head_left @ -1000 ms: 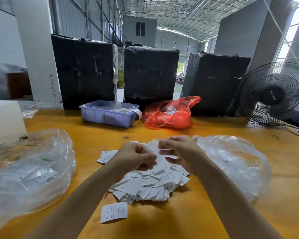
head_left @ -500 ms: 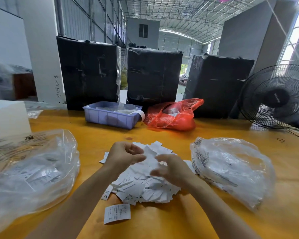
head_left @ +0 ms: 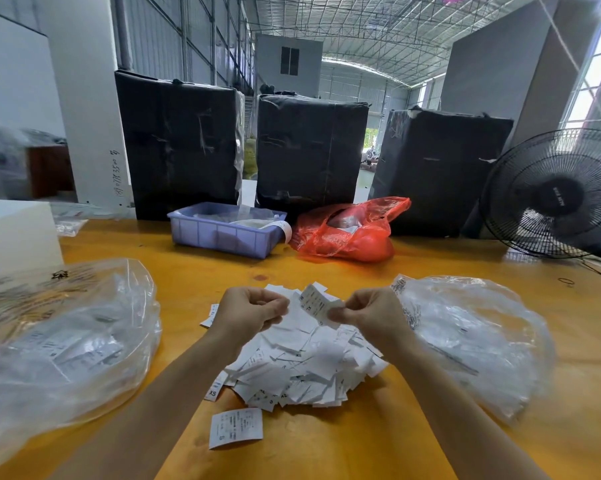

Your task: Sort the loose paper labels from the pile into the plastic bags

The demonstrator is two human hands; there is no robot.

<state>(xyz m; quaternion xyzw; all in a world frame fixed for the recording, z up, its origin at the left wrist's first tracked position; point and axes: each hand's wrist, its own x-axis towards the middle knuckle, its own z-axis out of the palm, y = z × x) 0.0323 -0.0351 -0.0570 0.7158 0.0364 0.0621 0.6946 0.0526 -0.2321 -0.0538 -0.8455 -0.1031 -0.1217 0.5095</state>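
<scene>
**Reading a label before it goes in a bag**

The right hand point(head_left: 368, 315) pinches a small white printed paper label point(head_left: 315, 304) between thumb and fingertips, holding it up above the pile with its printed face turned toward the camera. The left hand point(head_left: 249, 311) hangs just beside it with its fingers curled inward; whether anything is caught inside them cannot be told.

The step in hand looks like checking the size mark on the lifted label. To do it well, the person should keep only one slip in the pinch, hold it flat enough to read, and then carry it fully into the mouth of the matching bag so that the thin paper does not flutter back out.

The heap of loose white paper labels point(head_left: 302, 365) lies on the orange wooden counter point(head_left: 361, 441) directly under and between the forearms. The slips are small, rectangular, thin and overlapping at all angles; a few show "XS". One label point(head_left: 235, 427) lies apart on the near side, marked "S".

A crumpled clear plastic bag point(head_left: 60, 348) sits to the left of the heap and another clear plastic bag point(head_left: 472, 344) to the right, both already holding white slips. Much of the heap remains unsorted.
</scene>
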